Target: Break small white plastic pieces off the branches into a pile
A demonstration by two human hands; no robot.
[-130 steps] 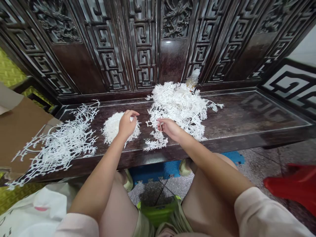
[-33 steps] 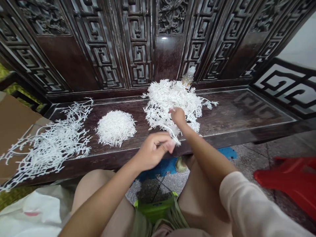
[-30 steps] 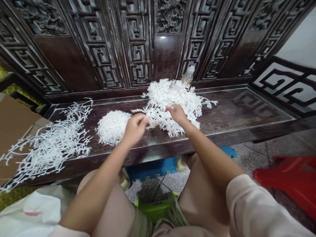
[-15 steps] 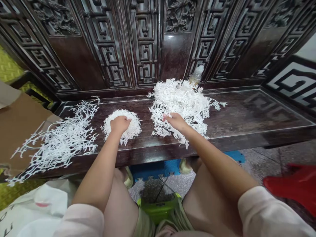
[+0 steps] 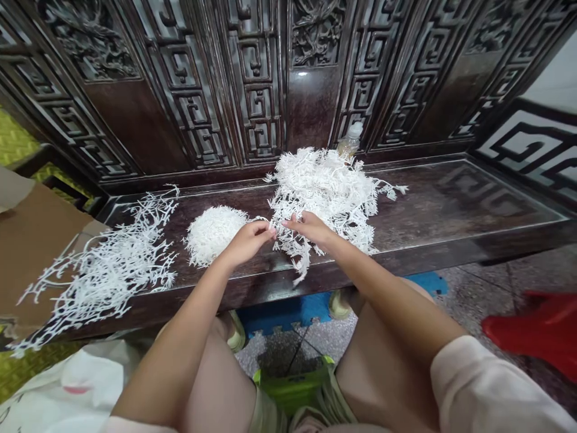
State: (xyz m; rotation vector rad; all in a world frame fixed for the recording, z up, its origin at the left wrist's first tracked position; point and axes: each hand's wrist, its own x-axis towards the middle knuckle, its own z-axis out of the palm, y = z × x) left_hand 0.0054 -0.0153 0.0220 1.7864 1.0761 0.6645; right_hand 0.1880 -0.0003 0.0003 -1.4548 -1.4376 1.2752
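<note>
The right hand (image 5: 311, 228) lies nearer the white branching sprig (image 5: 300, 261), whose length runs toward the front of the dark wooden tabletop (image 5: 433, 204) – whether it or the curled left hand (image 5: 249, 239) grips anything, I cannot tell. Beyond sit a dense white mound (image 5: 211, 236) and a large white tangle (image 5: 327, 186).

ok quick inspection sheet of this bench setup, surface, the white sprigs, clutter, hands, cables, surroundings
surface: dark carved wooden bench, carved back panel behind it
job's things: loose heap of white branching sprigs mid-bench, round dense mound of sprigs to its left, spread sprigs further left, reaching over cardboard
clutter: plastic bottle behind the heap, cardboard sheet at the bench's left end
grips: left hand and right hand at the heap's front edge; hold cannot be told
cables: nothing seen
surroundings: blue foam mat, red plastic object, white plastic bag
</note>
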